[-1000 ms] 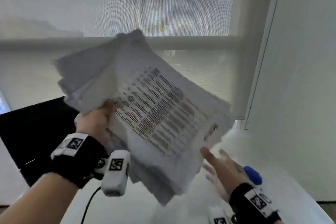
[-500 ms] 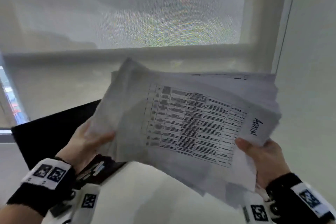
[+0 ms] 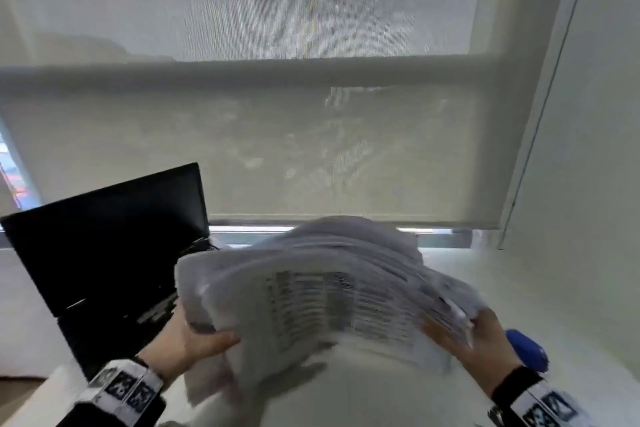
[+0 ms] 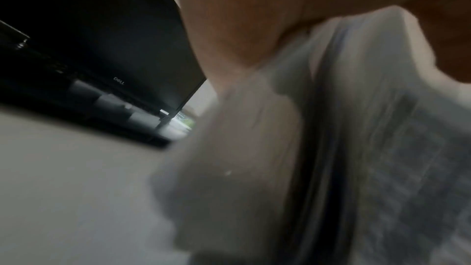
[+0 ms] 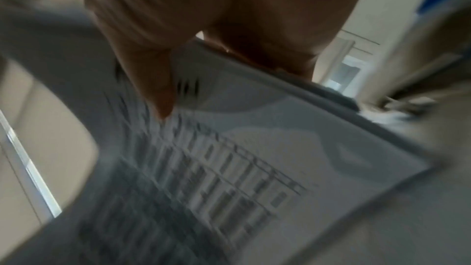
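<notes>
A loose stack of papers hangs just above the white tabletop, to the right of an open black laptop. The left hand pinches the stack's left end, thumb lying on the top sheet and fingers tucked underneath. The right hand pinches the right end in the same way, and the right wrist view shows its thumb pressed down beside a printed table. The sheets are uneven: edges fan out at the far side and a corner droops at the lower left. The whole stack is smeared by blur, so finer detail cannot be read. A blue object, perhaps a stapler, lies on the tabletop just to the right of the right hand, and a pale window blind hangs behind. The step in hand looks like gathering the sheets into one even stack. The next move likely calls for turning the stack on edge, easing both grips a little and tapping the lower edge on the tabletop so the sheets slide flush. It should stay clear of the laptop and the blue object, and too slack a grip could let the drooping sheets slip out.
</notes>
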A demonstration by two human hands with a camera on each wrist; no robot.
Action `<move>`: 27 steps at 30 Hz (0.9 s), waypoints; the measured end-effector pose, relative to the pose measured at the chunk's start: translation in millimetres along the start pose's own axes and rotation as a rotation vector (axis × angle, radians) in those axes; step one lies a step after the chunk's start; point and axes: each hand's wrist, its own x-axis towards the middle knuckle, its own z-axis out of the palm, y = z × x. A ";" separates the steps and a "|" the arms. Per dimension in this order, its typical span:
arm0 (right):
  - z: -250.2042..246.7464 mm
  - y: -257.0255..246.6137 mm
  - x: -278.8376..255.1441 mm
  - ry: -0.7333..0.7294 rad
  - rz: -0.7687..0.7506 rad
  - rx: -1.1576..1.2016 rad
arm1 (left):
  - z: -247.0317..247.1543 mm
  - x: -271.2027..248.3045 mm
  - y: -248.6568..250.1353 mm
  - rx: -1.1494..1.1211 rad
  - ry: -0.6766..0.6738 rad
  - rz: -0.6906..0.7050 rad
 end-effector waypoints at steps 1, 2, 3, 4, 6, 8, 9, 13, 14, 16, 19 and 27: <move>-0.7 3.5 -0.3 0.004 0.006 -0.003 | 0.6 2.7 -4.1 0.007 0.044 0.014; -1.7 6.0 1.3 0.010 -0.007 -0.020 | 0.6 7.2 -4.9 -0.018 0.093 0.040; -1.3 5.8 5.5 -0.004 -0.029 -0.037 | 1.4 11.0 -2.4 -0.052 0.131 0.068; 0.0 4.8 10.8 0.005 -0.062 -0.067 | 2.5 16.1 1.4 -0.069 0.160 0.091; 4.1 -0.3 19.9 0.022 -0.099 -0.019 | 5.1 24.8 8.4 -0.056 0.152 0.128; 9.4 -5.5 30.4 0.035 -0.125 0.011 | 4.5 30.0 11.5 -0.053 0.125 0.141; 11.7 -8.2 34.5 0.024 -0.116 0.028 | 4.0 31.2 11.8 -0.053 0.130 0.134; 13.2 -8.7 45.8 -0.091 -0.109 0.003 | 4.4 31.1 10.4 -0.056 0.081 0.152; 14.0 -8.5 47.0 -0.093 -0.122 -0.003 | 5.8 31.8 12.0 -0.019 0.077 0.168; 11.9 -6.0 49.7 -0.036 -0.124 0.069 | 6.5 34.0 16.4 -0.024 0.095 0.202; 7.5 -8.9 51.4 -0.001 -0.101 0.125 | 6.9 36.7 24.9 -0.030 0.107 0.228; 17.2 -95.7 75.7 -0.117 -0.347 -1.262 | 3.1 42.3 27.0 0.158 0.165 0.370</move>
